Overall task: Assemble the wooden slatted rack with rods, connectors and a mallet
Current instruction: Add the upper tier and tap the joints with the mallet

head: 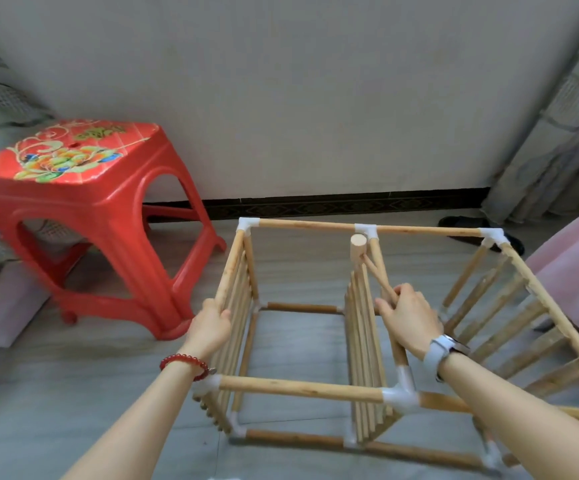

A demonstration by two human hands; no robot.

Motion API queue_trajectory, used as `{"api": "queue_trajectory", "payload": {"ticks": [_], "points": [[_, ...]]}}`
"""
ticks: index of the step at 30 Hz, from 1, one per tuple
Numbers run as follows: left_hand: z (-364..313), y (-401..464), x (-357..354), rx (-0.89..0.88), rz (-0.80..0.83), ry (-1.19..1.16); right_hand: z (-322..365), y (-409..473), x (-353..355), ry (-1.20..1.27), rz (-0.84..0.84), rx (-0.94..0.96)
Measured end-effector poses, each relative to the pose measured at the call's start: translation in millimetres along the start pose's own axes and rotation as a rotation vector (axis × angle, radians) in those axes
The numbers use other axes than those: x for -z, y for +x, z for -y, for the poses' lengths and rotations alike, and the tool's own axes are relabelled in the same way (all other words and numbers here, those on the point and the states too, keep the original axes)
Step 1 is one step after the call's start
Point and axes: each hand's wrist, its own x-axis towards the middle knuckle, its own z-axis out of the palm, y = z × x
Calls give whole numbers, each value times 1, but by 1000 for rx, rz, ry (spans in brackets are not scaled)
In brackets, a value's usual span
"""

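Wood and white plastic make up nearly the whole rack (315,389), which stands on the grey floor (108,393) as a two-bay frame: rods joined by white connectors at the corners, with slatted panels at the left end, in the middle and at the right end. It fills the near and right part of the scene, with a red stool (83,216) to its left.

The left hand (211,323) grips the top rod of the left panel, fingers curled over it and thumb underneath. The right hand (409,317) holds the mallet (359,245) by its thin handle, fingers wrapped round it. The round head is raised just beside the far middle connector (366,230), on the far top rail.

The step in hand looks like tapping that far middle joint home. To do it well:

- Strike with the flat face of the head square on the connector, not on bare rod, so the plastic seats without splitting and the wood is not dented.
- Brace with the left hand, pushing the frame down against the floor, because a light open frame will hop or rack sideways under a blow.
- Use several short taps from the wrist; the grip sits far down the handle, which gives swing but less aim.
- Check after each tap that the middle panel stands upright and its slats stay in their holes.

Whether the joint is already fully seated cannot be told from here.
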Motion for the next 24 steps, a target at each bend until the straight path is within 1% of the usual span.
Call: {"api": "queue_trajectory", "payload": {"ticks": [2, 7, 11, 16, 20, 24], "points": [[0, 2, -2, -6, -55, 38, 0, 1, -7, -53, 83, -35], [-19, 17, 15, -55, -132, 107, 8, 4, -10, 36, 78, -79], [-69, 29, 64, -165, -202, 191, 24, 16, 9, 160, 39, -107], [-144, 18, 136, -294, -325, 335, 49, 21, 33, 431, 27, -116], [-206, -9, 174, -388, -447, 444, 58, 22, 62, 476, 63, -90], [-250, -41, 177, -525, -520, 572, 44, 11, 71, 479, 97, -97]]}}
